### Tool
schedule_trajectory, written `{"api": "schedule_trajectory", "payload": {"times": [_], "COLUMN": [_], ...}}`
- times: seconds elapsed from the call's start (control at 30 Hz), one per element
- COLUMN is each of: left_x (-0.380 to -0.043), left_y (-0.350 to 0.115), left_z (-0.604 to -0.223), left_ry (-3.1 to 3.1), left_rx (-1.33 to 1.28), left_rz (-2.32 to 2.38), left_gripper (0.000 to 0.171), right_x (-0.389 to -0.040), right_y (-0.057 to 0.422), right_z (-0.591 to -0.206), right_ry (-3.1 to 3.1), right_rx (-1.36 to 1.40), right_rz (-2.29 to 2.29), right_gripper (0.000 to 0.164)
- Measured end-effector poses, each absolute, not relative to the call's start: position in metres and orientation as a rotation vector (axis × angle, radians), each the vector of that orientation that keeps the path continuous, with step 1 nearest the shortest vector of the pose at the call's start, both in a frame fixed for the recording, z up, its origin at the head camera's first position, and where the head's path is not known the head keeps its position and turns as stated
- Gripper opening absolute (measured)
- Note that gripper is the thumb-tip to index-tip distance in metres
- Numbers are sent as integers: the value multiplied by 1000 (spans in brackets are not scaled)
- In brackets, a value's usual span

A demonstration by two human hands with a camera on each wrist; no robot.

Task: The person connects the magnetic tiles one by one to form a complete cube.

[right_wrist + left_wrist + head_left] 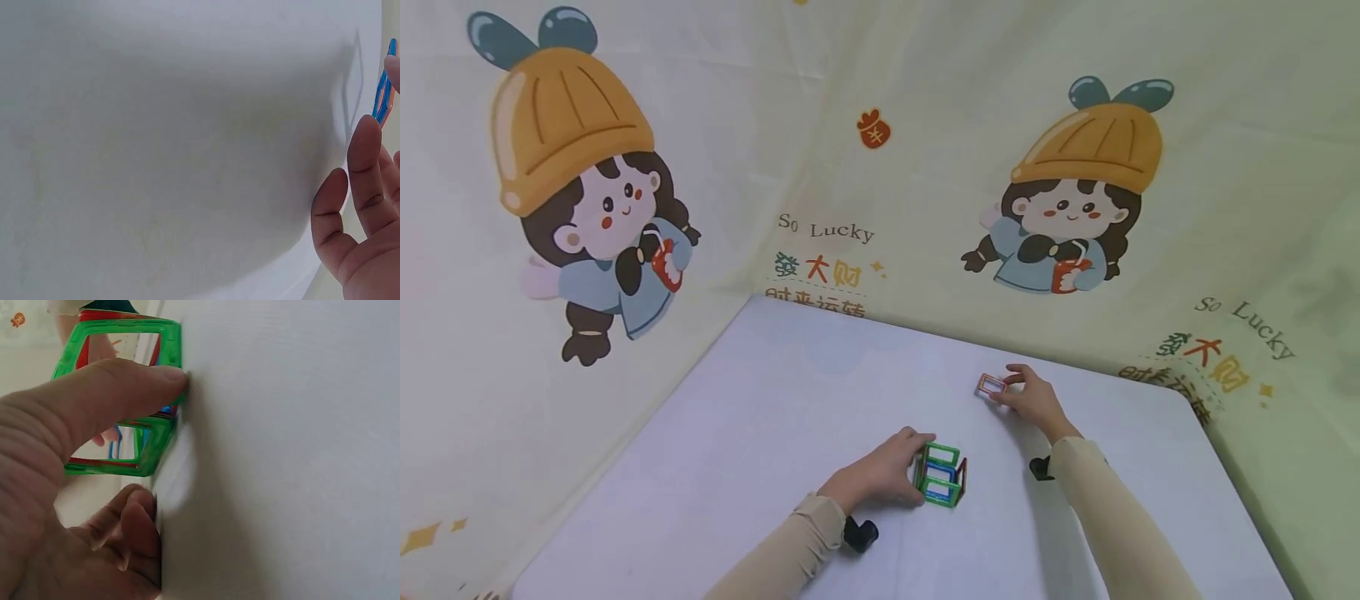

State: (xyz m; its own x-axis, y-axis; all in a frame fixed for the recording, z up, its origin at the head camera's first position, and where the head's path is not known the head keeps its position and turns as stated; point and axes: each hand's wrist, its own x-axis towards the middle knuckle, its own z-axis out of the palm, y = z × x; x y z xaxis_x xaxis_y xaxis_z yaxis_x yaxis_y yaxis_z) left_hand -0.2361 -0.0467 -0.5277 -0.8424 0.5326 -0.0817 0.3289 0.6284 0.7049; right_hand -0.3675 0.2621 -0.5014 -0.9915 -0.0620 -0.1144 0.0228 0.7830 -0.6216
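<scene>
At the middle front of the table, my left hand [880, 469] grips a small box-like build of magnetic tiles [942, 482]. Its window-like frames are green, blue and red. The left wrist view has the thumb [147, 384] lying across a green frame [125, 326], with other fingers curled below. Farther back and to the right, my right hand [1036, 404] pinches a loose rectangular magnetic tile [992, 384] with an orange-red frame. Seen edge-on in the right wrist view, that piece [382, 94] shows blue and orange layers between thumb and fingertip, near its shadow.
The white tabletop [715, 417] spreads around both hands. A cream cloth [910, 242] printed with cartoon figures and lettering hangs behind and beside it. Black wrist-worn devices [861, 534] sit under both sleeves.
</scene>
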Motion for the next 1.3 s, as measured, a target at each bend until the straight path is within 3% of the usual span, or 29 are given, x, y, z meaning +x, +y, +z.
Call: {"api": "schedule_trajectory", "payload": {"times": [0.13,0.37,0.63,0.9,1.3], "left_x": [-240,-243,-245,-248,-242], "left_y": [-50,-48,-50,-52,-50], "left_z": [-525,-519,-524,-528,-530], "left_ry": [2499,2499,2506,2496,2522], "left_rx": [777,866,819,772,763], "left_rz": [1078,966,1060,1085,1074], "left_gripper": [104,89,105,74,71], "right_x": [-365,-360,-358,-354,-342], "right_y": [260,259,266,269,259], "right_z": [-496,-489,-483,-481,-471], "right_ry": [2857,2870,2894,2887,2914], "right_rx": [-48,-66,-93,-94,-170], "right_rz": [-990,-1014,-1053,-1040,-1012], "right_gripper": [82,82,81,80,82]}}
